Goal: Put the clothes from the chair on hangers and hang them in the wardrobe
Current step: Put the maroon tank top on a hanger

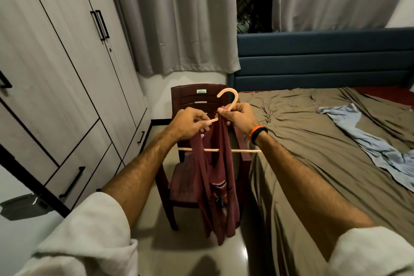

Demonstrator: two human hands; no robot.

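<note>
A peach plastic hanger [230,99] is held up in front of the brown plastic chair [188,186]. A maroon sleeveless garment [220,188] hangs from it, bunched near the hook, with the hanger's lower bar showing across it. My left hand [190,124] grips the hanger's left shoulder arm and the cloth there. My right hand [240,116] pinches the garment at the base of the hook. The chair seat below looks bare. The wardrobe [67,69] stands at the left with its doors closed.
A bed [313,141] with a brown sheet fills the right side, and a light blue cloth [367,139] lies on it. Grey curtains [179,18] hang behind the chair. A narrow strip of floor [179,251] runs between wardrobe and bed.
</note>
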